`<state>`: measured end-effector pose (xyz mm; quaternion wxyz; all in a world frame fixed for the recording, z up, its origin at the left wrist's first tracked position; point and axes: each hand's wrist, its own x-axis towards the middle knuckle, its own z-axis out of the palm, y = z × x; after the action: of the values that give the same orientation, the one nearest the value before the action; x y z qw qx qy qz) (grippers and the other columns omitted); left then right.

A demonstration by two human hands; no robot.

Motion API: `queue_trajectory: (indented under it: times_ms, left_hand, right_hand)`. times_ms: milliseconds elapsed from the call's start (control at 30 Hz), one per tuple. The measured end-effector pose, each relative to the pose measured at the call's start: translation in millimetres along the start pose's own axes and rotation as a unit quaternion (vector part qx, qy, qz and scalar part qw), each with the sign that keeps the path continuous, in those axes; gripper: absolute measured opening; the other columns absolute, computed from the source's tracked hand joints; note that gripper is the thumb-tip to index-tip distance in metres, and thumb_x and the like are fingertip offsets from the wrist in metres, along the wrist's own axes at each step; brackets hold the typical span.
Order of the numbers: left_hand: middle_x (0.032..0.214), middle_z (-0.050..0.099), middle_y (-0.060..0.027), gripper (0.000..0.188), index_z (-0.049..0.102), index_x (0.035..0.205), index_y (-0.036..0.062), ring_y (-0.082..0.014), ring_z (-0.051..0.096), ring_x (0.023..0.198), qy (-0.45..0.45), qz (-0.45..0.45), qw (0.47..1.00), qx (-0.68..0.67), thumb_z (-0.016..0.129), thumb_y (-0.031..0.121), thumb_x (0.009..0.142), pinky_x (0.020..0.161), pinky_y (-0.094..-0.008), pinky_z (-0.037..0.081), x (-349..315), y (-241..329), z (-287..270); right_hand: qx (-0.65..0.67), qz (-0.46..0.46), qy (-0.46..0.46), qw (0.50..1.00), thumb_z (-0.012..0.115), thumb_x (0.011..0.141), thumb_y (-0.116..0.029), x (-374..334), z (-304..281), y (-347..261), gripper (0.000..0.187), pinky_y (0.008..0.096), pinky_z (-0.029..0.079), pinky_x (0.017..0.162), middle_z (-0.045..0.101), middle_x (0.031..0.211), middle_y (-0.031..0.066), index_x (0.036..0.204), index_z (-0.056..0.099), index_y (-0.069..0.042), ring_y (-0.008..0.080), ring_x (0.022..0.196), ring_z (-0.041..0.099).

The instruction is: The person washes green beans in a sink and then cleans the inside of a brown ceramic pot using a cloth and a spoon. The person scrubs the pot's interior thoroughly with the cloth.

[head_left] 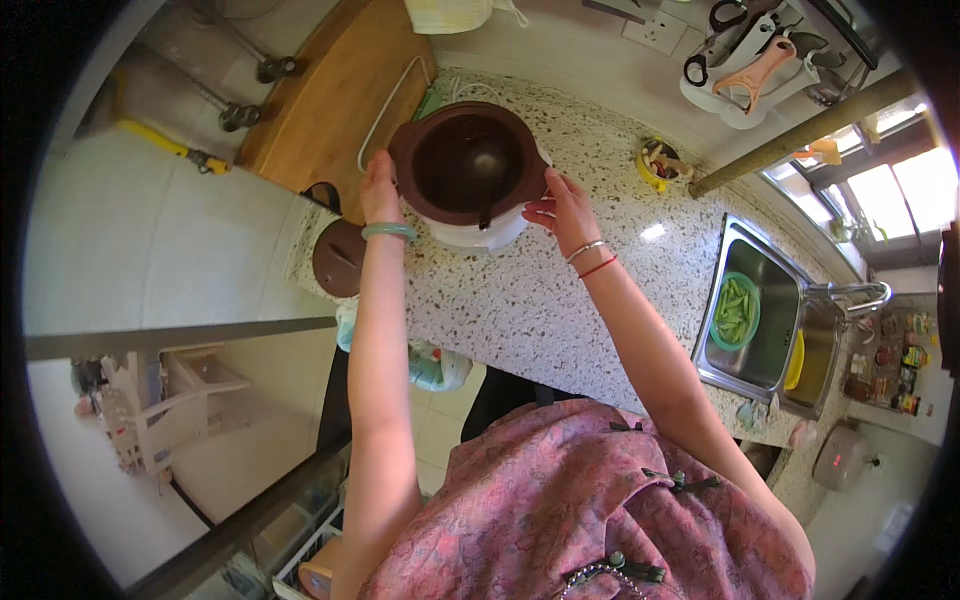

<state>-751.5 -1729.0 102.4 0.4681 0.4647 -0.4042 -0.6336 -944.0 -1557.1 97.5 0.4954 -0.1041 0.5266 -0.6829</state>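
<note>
A dark brown ceramic pot [404,160] sits in or just over a white base [465,238] on the speckled counter. My left hand [381,188] grips its left side at the handle. On the other side, my right hand [564,208] holds the right handle, thumb above and fingers below. The inside looks dark, with a bright reflection; I cannot tell what it contains. A small dark piece hangs at the near rim. Beside my left wrist, a brown lid [338,262] with a bar-like knob lies on the counter.
A wooden board [335,85] leans at the left behind the pot. On the right is a steel sink [775,372] with a green basin [757,312] of green pods. A yellow container [655,180] stands near the back wall. Plastic bags [440,370] hang at the front edge.
</note>
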Motion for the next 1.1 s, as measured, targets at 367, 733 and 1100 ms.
queue_trajectory:
  times_ms: [367,733,1100]
  left_hand:
    - [0.122,0.056,-0.0074,0.037,0.052,0.123,-0.0006,-0.0156,0.053,0.11,-0.095,-0.027,0.986,-0.136,0.05,0.025,0.096,0.094,-0.0289,0.04,-9.8,18.9,14.3]
    - [0.127,0.051,-0.0039,0.043,0.045,0.132,0.0024,-0.0125,0.047,0.116,-0.196,-0.088,0.961,-0.176,0.049,0.026,0.096,0.098,-0.0303,0.034,-115.3,3.3,61.2]
    - [0.131,0.047,-0.0093,0.05,0.036,0.138,0.0008,-0.0171,0.044,0.118,-0.245,-0.077,0.956,-0.138,0.044,0.029,0.097,0.101,-0.0323,0.031,-202.2,-40.5,125.4]
  right_hand:
    - [-0.059,-0.088,0.088,0.99,0.05,0.095,-0.031,-9.7,-2.4,-4.6,0.035,0.0241,0.051,0.052,0.056,0.071,0.0033,0.093,0.06,0.002,0.0123,0.054,0.057]
    - [-0.083,-0.139,0.144,0.976,0.05,0.096,-0.031,-82.5,-91.0,-52.7,0.034,0.0229,0.049,0.06,0.064,0.086,0.0027,0.103,0.062,0.0,0.0089,0.069,0.059]
    - [-0.055,-0.161,0.181,0.969,0.05,0.096,-0.028,-142.9,-198.4,-55.0,0.032,0.0239,0.05,0.063,0.065,0.091,0.0032,0.105,0.062,0.0,0.0086,0.074,0.061]
